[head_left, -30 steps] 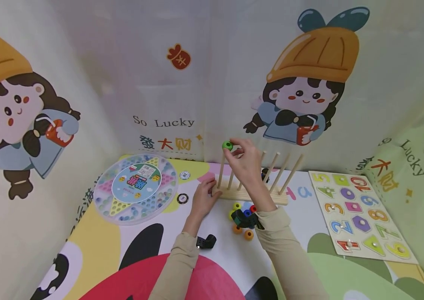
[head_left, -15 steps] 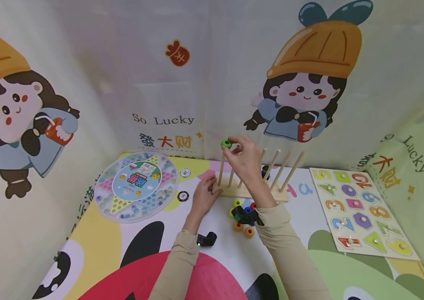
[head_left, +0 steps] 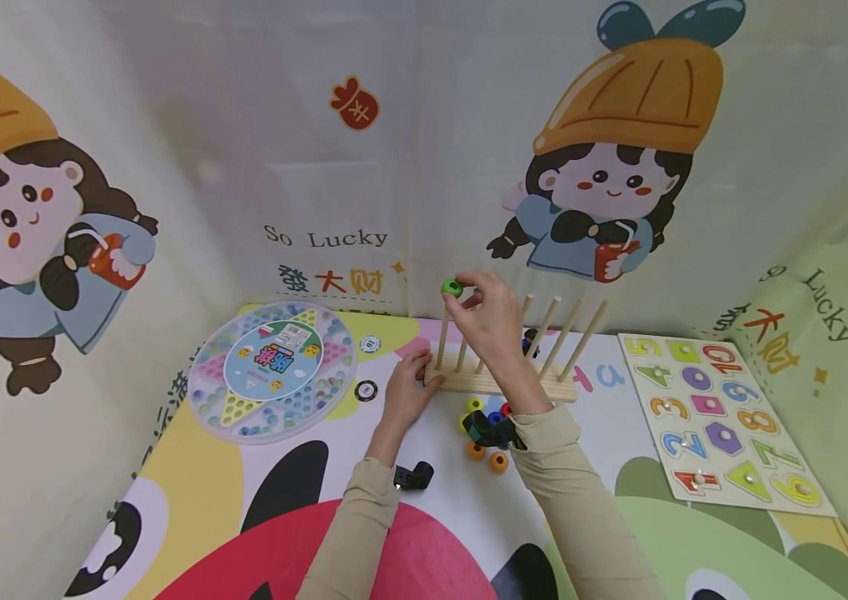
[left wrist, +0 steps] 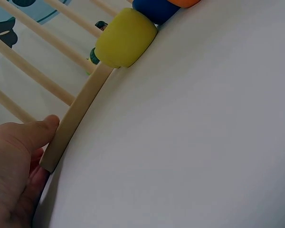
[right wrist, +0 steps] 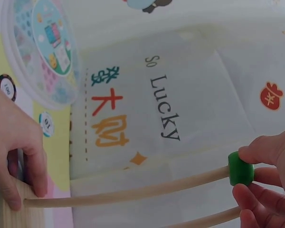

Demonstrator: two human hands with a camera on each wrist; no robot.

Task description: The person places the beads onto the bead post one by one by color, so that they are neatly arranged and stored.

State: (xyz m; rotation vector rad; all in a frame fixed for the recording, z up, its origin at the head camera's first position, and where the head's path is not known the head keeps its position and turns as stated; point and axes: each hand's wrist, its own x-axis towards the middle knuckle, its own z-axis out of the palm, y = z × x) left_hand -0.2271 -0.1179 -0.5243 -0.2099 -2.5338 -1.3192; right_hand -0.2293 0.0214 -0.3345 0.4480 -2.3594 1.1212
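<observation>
A wooden peg rack with several upright dowels stands on the table. At its left end my left hand grips the base, thumb on the near side in the left wrist view. My right hand pinches a green bead between thumb and fingers. That bead sits right at the top of the leftmost dowel, whose tip is hidden by it. Loose beads lie in front of the rack: yellow, blue, red and orange, partly covered by the right wrist's camera.
To the left lies a round Chinese checkers box, with two poker chips, one black, beside it. A number puzzle board lies on the right. Behind the rack is a small dark figure; a printed curtain rises behind the table.
The head view has tilted slightly. Both hands stay almost where they were, the right one still holding the green bead at the dowel's tip.
</observation>
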